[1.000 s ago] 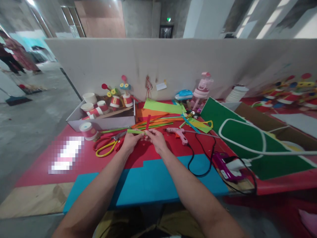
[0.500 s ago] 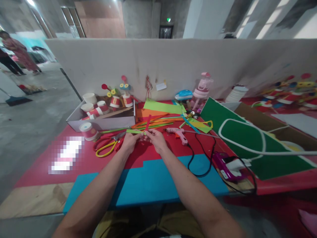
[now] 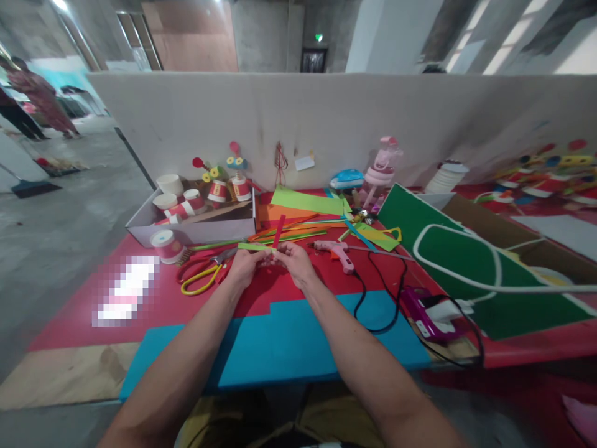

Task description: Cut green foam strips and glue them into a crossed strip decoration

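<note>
Between my hands, over the red table covering, a green paper strip point(image 3: 252, 247) and a red paper strip point(image 3: 280, 231) meet at an angle. My left hand point(image 3: 247, 264) is closed on the green strip, which sticks out to the left past the fingers. With its fingertips, my right hand point(image 3: 293, 261) pinches the lower end of the red strip, which points up and away. The fingers hide where the strips meet. Scissors with yellow and red handles point(image 3: 200, 280) lie left of my left hand. A pink glue gun point(image 3: 336, 252) lies right of my right hand.
A white box point(image 3: 196, 231) with paper cups and cup figures stands at the back left, a cup point(image 3: 166, 246) before it. Coloured paper point(image 3: 305, 201) lies behind my hands. Blue sheets point(image 3: 252, 348) line the front edge. A purple power strip point(image 3: 431, 317), cables and a green board point(image 3: 448, 261) are right.
My hands hold the two strips in almost the same place, with only a slight shift of the fingers. The rest of the table looks the same.
</note>
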`<state>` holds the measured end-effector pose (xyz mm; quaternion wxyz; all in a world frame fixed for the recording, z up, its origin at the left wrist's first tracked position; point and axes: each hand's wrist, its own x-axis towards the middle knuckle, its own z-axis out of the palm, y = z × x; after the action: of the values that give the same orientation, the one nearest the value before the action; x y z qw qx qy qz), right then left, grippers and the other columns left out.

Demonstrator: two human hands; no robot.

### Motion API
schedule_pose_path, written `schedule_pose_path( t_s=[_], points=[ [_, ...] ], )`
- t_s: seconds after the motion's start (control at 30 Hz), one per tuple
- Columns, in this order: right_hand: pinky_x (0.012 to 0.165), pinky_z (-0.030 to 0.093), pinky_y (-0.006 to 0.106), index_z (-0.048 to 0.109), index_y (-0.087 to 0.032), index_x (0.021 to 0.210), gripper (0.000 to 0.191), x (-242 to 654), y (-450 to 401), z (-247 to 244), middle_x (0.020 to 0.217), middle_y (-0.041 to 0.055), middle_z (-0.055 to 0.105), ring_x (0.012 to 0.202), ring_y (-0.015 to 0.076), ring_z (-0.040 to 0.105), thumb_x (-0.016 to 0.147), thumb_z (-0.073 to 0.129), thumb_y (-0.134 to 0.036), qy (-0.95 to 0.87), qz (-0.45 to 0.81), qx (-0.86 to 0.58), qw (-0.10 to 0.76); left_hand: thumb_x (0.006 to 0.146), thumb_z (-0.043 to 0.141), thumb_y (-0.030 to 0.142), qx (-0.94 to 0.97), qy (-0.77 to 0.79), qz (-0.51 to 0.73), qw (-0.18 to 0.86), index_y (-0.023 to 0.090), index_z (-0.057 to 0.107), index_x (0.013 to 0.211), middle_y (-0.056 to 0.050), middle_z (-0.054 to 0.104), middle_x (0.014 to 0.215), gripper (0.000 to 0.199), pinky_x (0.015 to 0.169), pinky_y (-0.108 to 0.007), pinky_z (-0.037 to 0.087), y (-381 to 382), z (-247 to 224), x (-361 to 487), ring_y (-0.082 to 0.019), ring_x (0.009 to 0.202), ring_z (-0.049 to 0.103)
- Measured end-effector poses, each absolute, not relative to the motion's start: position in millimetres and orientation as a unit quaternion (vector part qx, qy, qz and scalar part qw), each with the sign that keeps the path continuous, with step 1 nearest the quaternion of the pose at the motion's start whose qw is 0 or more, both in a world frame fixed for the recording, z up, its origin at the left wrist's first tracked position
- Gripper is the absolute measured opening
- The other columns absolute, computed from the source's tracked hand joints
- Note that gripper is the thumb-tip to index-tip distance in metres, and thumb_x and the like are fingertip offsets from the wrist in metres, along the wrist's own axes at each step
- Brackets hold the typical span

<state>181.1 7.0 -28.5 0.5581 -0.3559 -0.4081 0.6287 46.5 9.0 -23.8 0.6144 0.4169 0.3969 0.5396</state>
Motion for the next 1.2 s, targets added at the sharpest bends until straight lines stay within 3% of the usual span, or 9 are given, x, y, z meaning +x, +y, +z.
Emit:
schedule_pose_path(
  t_s=[0.33,0.57,0.9,1.2],
  points=[
    [0.062,0.054,0.026,0.059,-0.015,0.072,0.038,185.7,8.2,-29.1,0.06,-0.0013,0.064,0.057,0.011,0.062,0.051,0.084,-0.034,-0.404,0.658,-0.367,0.519,0.057,0.079,0.025,0.469,0.392,0.529,0.588,0.012,0.062,0.067,0.001,0.057,0.055,0.024,0.051,-0.022,0.04,9.6,-21.7,42.5,-0.01,0.05,0.051],
    [0.056,0.052,0.022,0.058,-0.017,0.071,0.039,182.1,9.2,-31.5,0.056,-0.0061,0.059,0.05,0.0072,0.055,0.047,0.085,-0.033,-0.353,0.642,-0.378,0.566,0.061,0.078,0.029,0.435,0.37,0.518,0.637,0.01,0.064,0.068,-0.001,0.059,0.059,0.025,0.053,-0.021,0.04,10.5,-22.3,43.9,-0.009,0.054,0.052],
    [0.066,0.056,0.027,0.06,-0.016,0.071,0.038,175.0,3.0,-29.9,0.06,-0.0023,0.064,0.058,0.0108,0.062,0.047,0.086,-0.033,-0.329,0.65,-0.355,0.586,0.062,0.078,0.033,0.462,0.378,0.555,0.579,0.013,0.06,0.067,0.0,0.06,0.059,0.027,0.056,-0.022,0.042,11.1,-24.2,46.0,-0.009,0.054,0.053],
    [0.059,0.056,0.024,0.055,-0.016,0.066,0.032,178.4,8.3,-31.0,0.055,-0.0019,0.062,0.053,0.0099,0.061,0.054,0.083,-0.027,-0.345,0.651,-0.395,0.549,0.061,0.078,0.036,0.489,0.423,0.547,0.532,0.013,0.06,0.065,0.0,0.059,0.056,0.029,0.053,-0.022,0.038,10.8,-24.0,47.8,-0.009,0.051,0.051]
  ],
)
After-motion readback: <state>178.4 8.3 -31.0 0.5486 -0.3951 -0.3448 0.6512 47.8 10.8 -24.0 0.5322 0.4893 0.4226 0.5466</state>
